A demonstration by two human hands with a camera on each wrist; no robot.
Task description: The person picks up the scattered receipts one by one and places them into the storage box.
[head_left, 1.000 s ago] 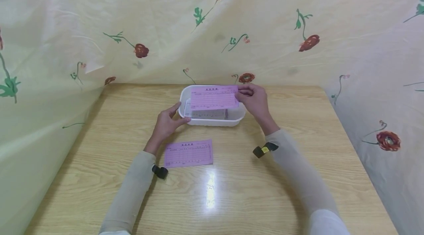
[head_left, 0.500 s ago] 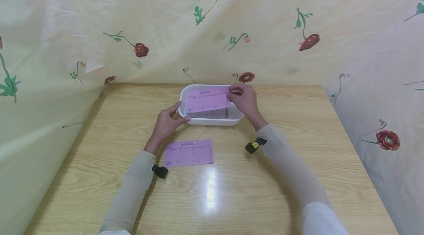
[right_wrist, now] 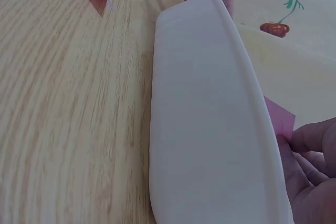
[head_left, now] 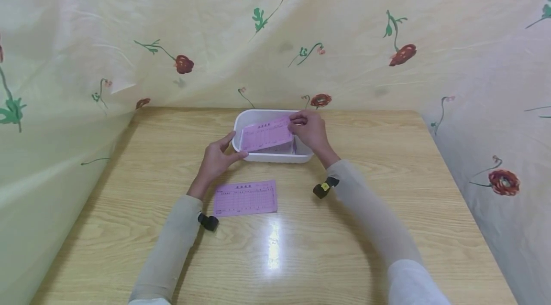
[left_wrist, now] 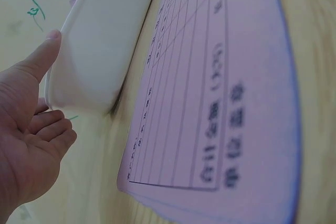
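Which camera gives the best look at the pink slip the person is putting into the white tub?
The head view: the pink slip shows whole, tilted over the white tub, pinched at its end by the right hand. The right wrist view shows only a corner of it behind the tub's wall. The left wrist view does not show it.

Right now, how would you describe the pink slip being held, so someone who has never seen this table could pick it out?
On the wooden table, look at the white tray near the far edge. The pink slip hangs tilted over that tray, its right end pinched by the right hand. Unlike the other pink slip, which lies flat on the table nearer the person, this one is in the air.
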